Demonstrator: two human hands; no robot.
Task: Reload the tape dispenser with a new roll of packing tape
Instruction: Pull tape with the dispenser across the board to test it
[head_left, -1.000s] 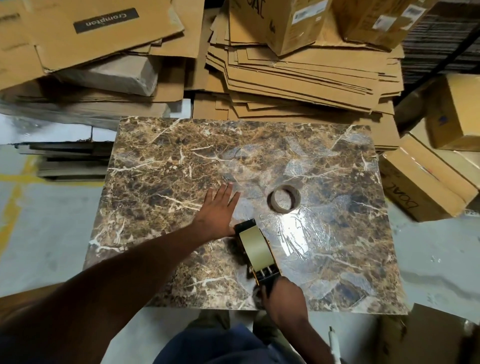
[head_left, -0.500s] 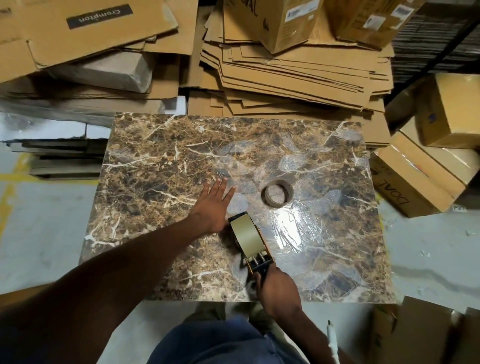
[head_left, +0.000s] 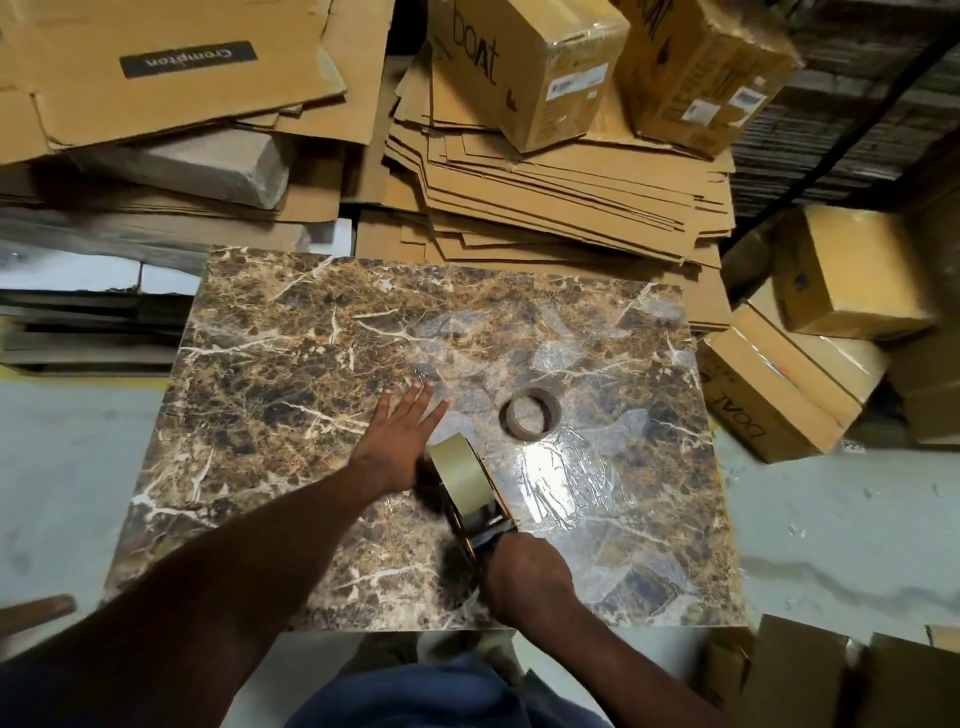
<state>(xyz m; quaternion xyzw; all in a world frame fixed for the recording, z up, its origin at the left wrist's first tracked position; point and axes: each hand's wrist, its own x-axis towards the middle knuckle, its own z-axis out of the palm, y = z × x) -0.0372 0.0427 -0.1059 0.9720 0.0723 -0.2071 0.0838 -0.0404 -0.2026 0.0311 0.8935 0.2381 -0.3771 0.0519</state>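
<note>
A tape dispenser (head_left: 480, 514) stands on the brown marble tabletop (head_left: 291, 395), carrying a beige roll of packing tape (head_left: 460, 470). My right hand (head_left: 530, 574) grips the dispenser's handle at its near end. My left hand (head_left: 400, 441) lies flat on the table with fingers spread, its palm against the left side of the roll. An empty brown cardboard tape core (head_left: 531, 413) lies flat on the table just beyond and to the right of the dispenser.
Stacks of flattened cardboard (head_left: 545, 197) and sealed boxes (head_left: 524, 67) crowd the table's far edge. More boxes (head_left: 779, 384) sit on the floor at the right. Grey floor (head_left: 67, 467) lies to the left. A shiny patch of clear tape (head_left: 561, 478) covers the tabletop right of the dispenser.
The view has shifted slightly. The dispenser has tilted a little, and both hands keep their places on it and beside it.
</note>
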